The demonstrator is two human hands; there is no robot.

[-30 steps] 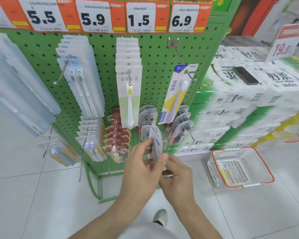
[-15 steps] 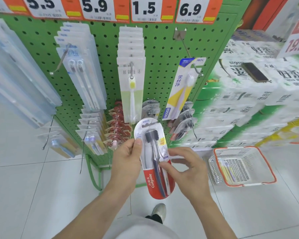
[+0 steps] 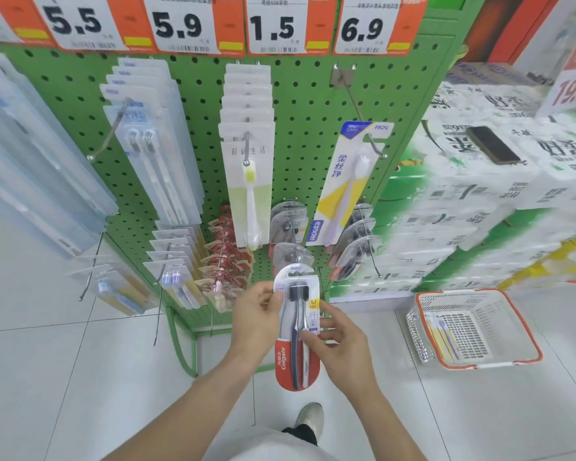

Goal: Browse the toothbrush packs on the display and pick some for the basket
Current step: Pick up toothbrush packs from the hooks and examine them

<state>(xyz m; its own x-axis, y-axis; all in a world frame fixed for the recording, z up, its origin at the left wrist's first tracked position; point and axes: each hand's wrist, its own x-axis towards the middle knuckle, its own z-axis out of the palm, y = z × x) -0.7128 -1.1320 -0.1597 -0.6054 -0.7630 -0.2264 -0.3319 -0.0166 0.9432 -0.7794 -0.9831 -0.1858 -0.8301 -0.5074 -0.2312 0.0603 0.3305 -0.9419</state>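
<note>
While both hands hold one pack out in front of the display, the rest of the stock hangs on a green perforated metal pegboard (image 3: 300, 104) under a row of white-and-orange paper price tags (image 3: 180, 24) reading 5.5, 5.9, 1.5 and 6.9. Far left, blurred clear plastic blister packs (image 3: 37, 181) hang in a thick row; beside them a hook carries clear twin-brush packs with white handles (image 3: 153, 154), with smaller twin packs (image 3: 177, 271) and red-carded packs (image 3: 226, 257) on the hooks below. At the middle hangs a stack of frosted white packs with a yellow-bristled toothbrush (image 3: 248, 181).

Below that, the left hand (image 3: 256, 324) grips the left edge of the Colgate twin toothbrush pack with clear blister and red base (image 3: 296, 331), thumb on its front near the top. The pack stands roughly upright, well off its hook, just in front of the lower pegs. The right hand (image 3: 343, 344) pinches its right edge, thumb across the front and fingers curled behind.

Further right hangs a single blue, white and yellow FROG toothbrush pack (image 3: 343, 184), tilted on its hook. Next come stacked white and green tissue bundles (image 3: 479, 201) with a dark phone (image 3: 492, 144) lying on top. On the white tiled floor (image 3: 80, 377) near the stack sits the white plastic shopping basket with orange rim (image 3: 526, 341), holding a couple of packs along its left wall.
</note>
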